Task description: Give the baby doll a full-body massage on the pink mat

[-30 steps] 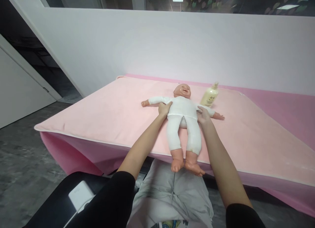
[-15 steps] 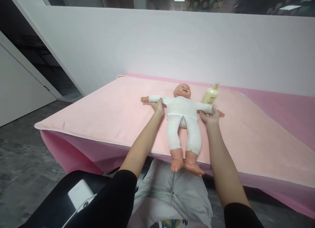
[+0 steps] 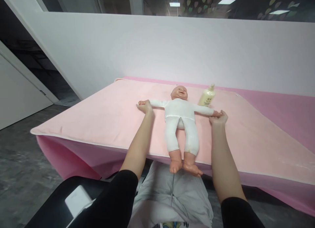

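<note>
A baby doll (image 3: 180, 109) with a white cloth body lies on its back, head toward the wall and arms stretched out sideways. Its bare feet hang over the near edge of the pink-covered table (image 3: 103, 123). My left hand (image 3: 145, 107) is closed around the doll's hand and wrist on the left side. On the other side, my right hand (image 3: 219, 118) grips the doll's other hand between thumb and fingers. A pale yellow pump bottle (image 3: 206, 96) lies tilted just beyond the doll's arm on the right.
A white wall (image 3: 157, 47) with a window above it rises behind the table. At the lower left, a white power bank (image 3: 78, 200) with a cable rests on a black chair seat (image 3: 56, 205). A door (image 3: 19, 90) stands at the far left.
Both my hands have slid outward along the doll's arms, from the forearm areas to the doll's hands. The camera view has shifted slightly; the doll and bottle stay in place.
</note>
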`<state>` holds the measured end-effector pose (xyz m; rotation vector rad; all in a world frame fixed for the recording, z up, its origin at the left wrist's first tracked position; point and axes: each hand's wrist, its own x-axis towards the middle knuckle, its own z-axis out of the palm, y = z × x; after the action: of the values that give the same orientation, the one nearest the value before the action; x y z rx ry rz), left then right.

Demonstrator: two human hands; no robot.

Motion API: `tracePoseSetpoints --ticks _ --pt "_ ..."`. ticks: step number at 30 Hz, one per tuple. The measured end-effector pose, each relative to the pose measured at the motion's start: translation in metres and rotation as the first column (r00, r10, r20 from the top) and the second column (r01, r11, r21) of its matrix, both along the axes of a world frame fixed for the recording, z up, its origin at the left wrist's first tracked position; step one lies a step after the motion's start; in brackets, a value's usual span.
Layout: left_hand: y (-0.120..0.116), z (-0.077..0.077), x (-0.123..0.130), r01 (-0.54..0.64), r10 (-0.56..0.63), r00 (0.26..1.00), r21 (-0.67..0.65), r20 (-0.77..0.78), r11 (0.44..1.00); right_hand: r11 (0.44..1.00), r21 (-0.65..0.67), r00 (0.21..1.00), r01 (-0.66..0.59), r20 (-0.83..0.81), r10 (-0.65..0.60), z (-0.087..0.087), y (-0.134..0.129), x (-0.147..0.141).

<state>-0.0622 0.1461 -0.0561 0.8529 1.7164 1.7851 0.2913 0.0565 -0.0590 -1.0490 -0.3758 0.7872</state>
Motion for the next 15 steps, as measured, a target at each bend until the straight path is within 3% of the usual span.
tracePoseSetpoints --ticks 3,5,7,8,10,12,13,14,15 --pt "-0.001 0.004 -0.011 -0.159 0.160 0.987 -0.093 0.000 0.983 0.936 -0.145 0.945 0.320 -0.014 -0.326 0.005 -0.003 0.012" --pt "-0.007 0.008 -0.014 -0.226 0.214 0.969 -0.100 -0.125 0.969 0.850 -0.176 0.867 0.496 0.145 -0.476 0.014 -0.004 0.016" --pt "-0.017 0.014 -0.012 -0.263 0.238 0.935 -0.064 -0.265 0.963 0.805 -0.111 0.781 0.583 0.351 -0.517 0.029 -0.002 0.017" --pt "-0.024 0.019 -0.008 -0.248 0.224 0.919 -0.036 -0.324 0.968 0.809 -0.070 0.746 0.583 0.440 -0.500 0.039 0.000 0.018" --pt "-0.038 0.032 0.005 -0.134 0.131 0.907 0.021 -0.400 0.991 0.858 -0.004 0.691 0.514 0.594 -0.411 0.062 0.010 0.019" --pt "-0.054 0.049 0.028 0.082 -0.025 0.923 0.134 -0.383 0.988 0.922 0.049 0.588 0.385 0.757 -0.286 0.087 0.024 0.020" --pt "-0.061 0.059 0.044 0.240 -0.155 0.924 0.214 -0.349 0.947 0.949 0.069 0.503 0.307 0.835 -0.223 0.098 0.032 0.020" --pt "-0.067 0.068 0.062 0.413 -0.323 0.889 0.263 -0.325 0.872 0.970 0.077 0.403 0.229 0.900 -0.167 0.108 0.040 0.019" --pt "-0.071 0.077 0.083 0.584 -0.508 0.805 0.258 -0.305 0.770 0.984 0.073 0.302 0.163 0.946 -0.120 0.116 0.047 0.018"
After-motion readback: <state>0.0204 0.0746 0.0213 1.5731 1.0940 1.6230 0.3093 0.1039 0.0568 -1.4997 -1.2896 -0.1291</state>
